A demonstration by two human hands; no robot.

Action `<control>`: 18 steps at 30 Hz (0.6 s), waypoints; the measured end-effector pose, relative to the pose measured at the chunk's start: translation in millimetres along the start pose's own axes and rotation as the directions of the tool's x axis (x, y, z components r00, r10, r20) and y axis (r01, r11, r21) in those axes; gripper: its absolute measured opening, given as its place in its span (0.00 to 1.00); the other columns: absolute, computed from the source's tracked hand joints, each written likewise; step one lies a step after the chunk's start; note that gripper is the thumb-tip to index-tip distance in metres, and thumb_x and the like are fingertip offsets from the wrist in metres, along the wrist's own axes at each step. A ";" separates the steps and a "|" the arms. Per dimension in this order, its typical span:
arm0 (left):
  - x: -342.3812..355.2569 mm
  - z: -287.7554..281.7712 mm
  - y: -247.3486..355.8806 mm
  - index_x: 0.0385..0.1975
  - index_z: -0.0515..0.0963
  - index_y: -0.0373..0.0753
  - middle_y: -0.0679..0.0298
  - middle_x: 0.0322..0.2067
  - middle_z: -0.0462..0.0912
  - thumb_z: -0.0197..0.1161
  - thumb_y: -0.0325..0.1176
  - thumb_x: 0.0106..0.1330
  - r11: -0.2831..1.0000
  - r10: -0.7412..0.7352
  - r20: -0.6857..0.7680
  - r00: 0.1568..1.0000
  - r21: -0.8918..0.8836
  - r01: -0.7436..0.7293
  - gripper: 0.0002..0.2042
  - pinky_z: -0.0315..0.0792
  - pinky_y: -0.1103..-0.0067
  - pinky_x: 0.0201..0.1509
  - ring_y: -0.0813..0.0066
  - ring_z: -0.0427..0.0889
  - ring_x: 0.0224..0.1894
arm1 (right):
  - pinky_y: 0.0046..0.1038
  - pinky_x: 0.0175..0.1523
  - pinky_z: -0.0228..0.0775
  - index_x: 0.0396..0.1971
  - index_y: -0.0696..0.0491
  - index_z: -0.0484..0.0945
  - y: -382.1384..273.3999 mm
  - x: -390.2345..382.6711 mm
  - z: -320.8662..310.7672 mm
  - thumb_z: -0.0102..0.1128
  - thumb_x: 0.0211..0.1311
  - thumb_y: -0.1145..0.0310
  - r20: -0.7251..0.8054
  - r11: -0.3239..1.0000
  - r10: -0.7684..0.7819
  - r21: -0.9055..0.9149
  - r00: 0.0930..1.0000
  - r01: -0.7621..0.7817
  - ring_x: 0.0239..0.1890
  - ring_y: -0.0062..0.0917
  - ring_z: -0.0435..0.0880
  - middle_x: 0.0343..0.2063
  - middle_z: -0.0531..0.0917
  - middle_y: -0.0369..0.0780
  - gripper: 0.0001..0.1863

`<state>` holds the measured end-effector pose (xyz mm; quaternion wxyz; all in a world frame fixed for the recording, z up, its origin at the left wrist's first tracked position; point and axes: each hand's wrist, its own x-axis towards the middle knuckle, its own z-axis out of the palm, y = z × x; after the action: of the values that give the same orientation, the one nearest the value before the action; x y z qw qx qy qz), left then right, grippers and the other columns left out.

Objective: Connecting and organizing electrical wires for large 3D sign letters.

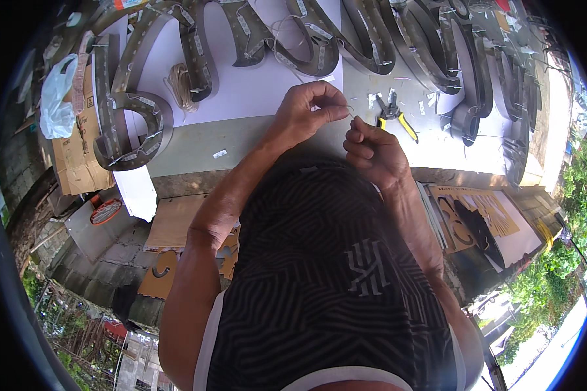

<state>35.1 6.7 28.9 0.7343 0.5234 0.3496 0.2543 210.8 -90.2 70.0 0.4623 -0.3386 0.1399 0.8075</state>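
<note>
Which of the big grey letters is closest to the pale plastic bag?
The leftmost letter, curling round at its bottom; the others all lie farther right, away from the plastic bag.

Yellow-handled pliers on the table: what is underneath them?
Near the right hand, grey tabletop shows around the yellow-handled pliers, with white scraps close by. Anything directly beneath the tool is covered and cannot be seen.

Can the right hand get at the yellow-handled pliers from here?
Probably yes: the right hand is close to the yellow-handled pliers and nothing visible blocks the way, though it appears to be pinching a thin wire.
</note>
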 end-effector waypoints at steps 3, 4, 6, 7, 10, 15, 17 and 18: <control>-0.6 -0.1 0.9 0.35 0.81 0.33 0.66 0.34 0.84 0.70 0.25 0.60 0.982 -0.056 -0.032 0.998 -0.183 0.050 0.06 0.76 0.82 0.44 0.80 0.80 0.37 | 0.15 0.21 0.50 0.34 0.55 0.72 3.2 -2.3 2.6 0.54 0.70 0.68 -0.011 0.997 -0.040 -0.061 0.999 0.039 0.20 0.13 0.62 0.25 0.73 0.34 0.07; -0.6 -0.5 2.2 0.35 0.81 0.33 0.65 0.33 0.84 0.70 0.25 0.61 0.973 -0.082 -0.063 0.995 -0.219 0.067 0.06 0.76 0.82 0.44 0.81 0.80 0.37 | 0.15 0.21 0.50 0.34 0.55 0.72 4.3 -5.1 5.8 0.54 0.70 0.68 -0.012 0.997 -0.037 -0.062 0.999 0.037 0.20 0.13 0.62 0.25 0.73 0.34 0.07; -1.5 -4.9 5.1 0.35 0.82 0.34 0.65 0.32 0.84 0.70 0.25 0.60 0.985 -0.074 -0.081 0.994 -0.159 0.060 0.06 0.76 0.82 0.42 0.81 0.80 0.36 | 0.17 0.22 0.53 0.34 0.57 0.75 4.7 -11.0 15.8 0.55 0.68 0.67 -0.185 0.880 -0.243 -0.454 0.952 0.136 0.20 0.13 0.66 0.26 0.77 0.35 0.08; -1.7 -6.9 7.2 0.34 0.82 0.34 0.65 0.31 0.85 0.70 0.25 0.59 0.994 -0.064 -0.095 0.993 -0.097 0.055 0.05 0.76 0.82 0.41 0.81 0.81 0.34 | 0.17 0.23 0.55 0.35 0.57 0.75 4.0 -10.8 16.6 0.56 0.67 0.65 -0.163 0.716 -0.433 -0.659 0.887 0.229 0.20 0.14 0.68 0.26 0.78 0.36 0.10; -4.0 -7.1 21.3 0.31 0.83 0.34 0.65 0.28 0.85 0.71 0.27 0.57 0.991 -0.055 -0.091 0.994 0.115 0.065 0.05 0.74 0.82 0.38 0.81 0.80 0.32 | 0.19 0.26 0.61 0.37 0.57 0.77 -1.2 -9.4 24.2 0.60 0.64 0.65 0.051 0.249 -0.679 -0.922 0.733 0.295 0.23 0.16 0.72 0.28 0.80 0.36 0.10; -5.9 -0.8 18.1 0.29 0.84 0.34 0.66 0.26 0.86 0.71 0.28 0.55 0.982 -0.027 -0.105 0.994 0.185 0.046 0.06 0.73 0.82 0.36 0.82 0.80 0.30 | 0.27 0.34 0.74 0.41 0.55 0.80 -6.1 -0.1 32.0 0.72 0.52 0.73 0.533 -0.505 -0.642 -0.835 0.551 0.218 0.32 0.25 0.80 0.32 0.81 0.38 0.15; -6.4 1.5 18.5 0.29 0.84 0.34 0.66 0.26 0.86 0.71 0.27 0.54 0.983 -0.015 -0.105 0.994 0.180 0.034 0.06 0.73 0.82 0.36 0.82 0.80 0.30 | 0.31 0.36 0.76 0.38 0.54 0.81 -7.0 3.9 26.5 0.71 0.51 0.73 0.648 -0.652 -0.570 -0.731 0.505 0.203 0.35 0.31 0.83 0.32 0.81 0.38 0.13; -6.7 2.3 19.5 0.30 0.84 0.34 0.66 0.26 0.86 0.71 0.27 0.55 0.974 -0.005 -0.110 0.994 0.225 0.030 0.06 0.73 0.81 0.36 0.82 0.80 0.29 | 0.31 0.36 0.76 0.38 0.54 0.81 -7.2 4.4 24.9 0.71 0.51 0.73 0.649 -0.652 -0.568 -0.730 0.507 0.203 0.35 0.31 0.83 0.32 0.81 0.38 0.13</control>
<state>32.6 6.7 49.5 0.6521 0.5860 0.4201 0.2344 205.0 -70.0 85.9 0.2969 -0.6546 -0.6748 0.1675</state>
